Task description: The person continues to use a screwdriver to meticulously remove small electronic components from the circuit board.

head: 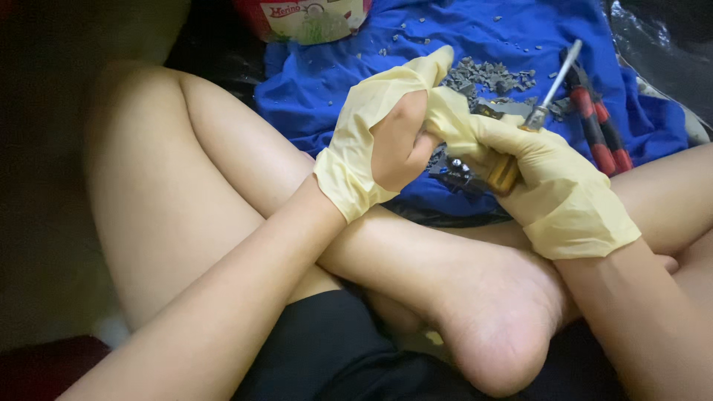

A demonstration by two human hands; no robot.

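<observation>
Head view — left hand point(382, 134) clamps small dark part point(453, 169) above blue cloth point(319, 89); right hand point(546, 174) fist-closed round amber-handled screwdriver point(538, 111), shaft pointing up. Risk: tool slips off part — loose gloves weaken grip — jabs left palm or bare leg point(416, 260). Grey chips point(486, 74), red-handled pliers point(601, 126) near.

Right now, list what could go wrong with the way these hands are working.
1. The right hand grips a screwdriver close to the left hand; a slip could jab through the thin glove.
2. The small dark part is held in the air over bare crossed legs, so it or the tool might drop onto them.
3. Grey fragments on the blue cloth could scatter.
</observation>
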